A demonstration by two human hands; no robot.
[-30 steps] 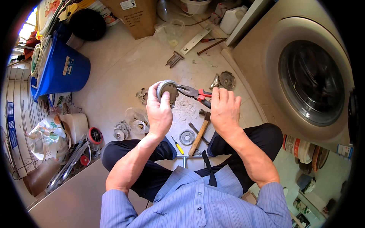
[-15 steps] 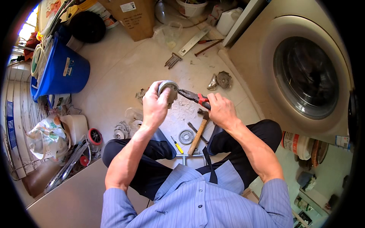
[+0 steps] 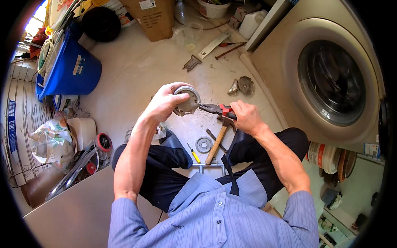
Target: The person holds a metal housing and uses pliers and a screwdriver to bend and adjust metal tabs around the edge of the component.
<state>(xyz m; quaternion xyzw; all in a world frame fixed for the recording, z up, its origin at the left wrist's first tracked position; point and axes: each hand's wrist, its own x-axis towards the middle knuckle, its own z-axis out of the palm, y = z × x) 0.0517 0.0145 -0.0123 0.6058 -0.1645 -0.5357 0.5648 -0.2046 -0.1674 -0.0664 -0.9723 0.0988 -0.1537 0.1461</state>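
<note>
My left hand (image 3: 164,102) grips a round grey metal part (image 3: 186,100) held up in front of me, its flat face turned toward my right. My right hand (image 3: 246,116) is closed around the red and black handles of a pair of pliers (image 3: 218,110), whose jaws touch the right edge of the round part. Below the hands on the floor lie a wooden-handled hammer (image 3: 217,140), a flat metal ring (image 3: 204,144) and a small yellow screwdriver (image 3: 193,153).
A front-loading washing machine (image 3: 331,78) stands at the right. A blue bucket (image 3: 70,70), a cardboard box (image 3: 153,16), a metal bar (image 3: 213,45), round metal parts (image 3: 244,86) and a red-rimmed wheel (image 3: 103,142) sit on the tiled floor (image 3: 136,70).
My right hand closed onto the pliers' handles and drew them lower right. My left hand rotated the round part and lifted it slightly.
</note>
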